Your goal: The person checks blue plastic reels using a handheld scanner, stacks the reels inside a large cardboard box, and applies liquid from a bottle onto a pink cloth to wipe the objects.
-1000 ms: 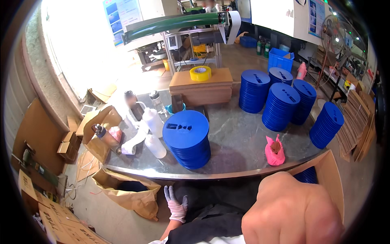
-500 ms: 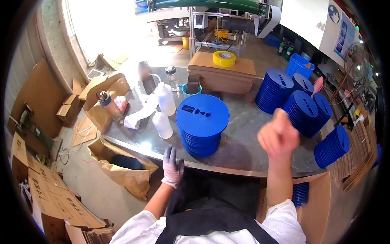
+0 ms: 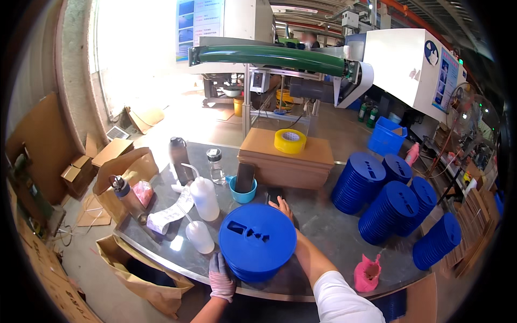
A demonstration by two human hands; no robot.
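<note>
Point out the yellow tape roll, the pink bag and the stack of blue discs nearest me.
yellow tape roll (image 3: 290, 141), head view, on its front outer wall.
pink bag (image 3: 367, 272), head view, on the middle of its crumpled body.
stack of blue discs (image 3: 257, 237), head view, on the flat top disc.

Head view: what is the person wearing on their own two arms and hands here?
The left hand wears a pale knit work glove with a faint pinkish checked look; the forearm below it is bare. The right hand is ungloved, and the right arm is bare up to a short white sleeve at the lower edge. No watch or jewellery is visible.
</note>
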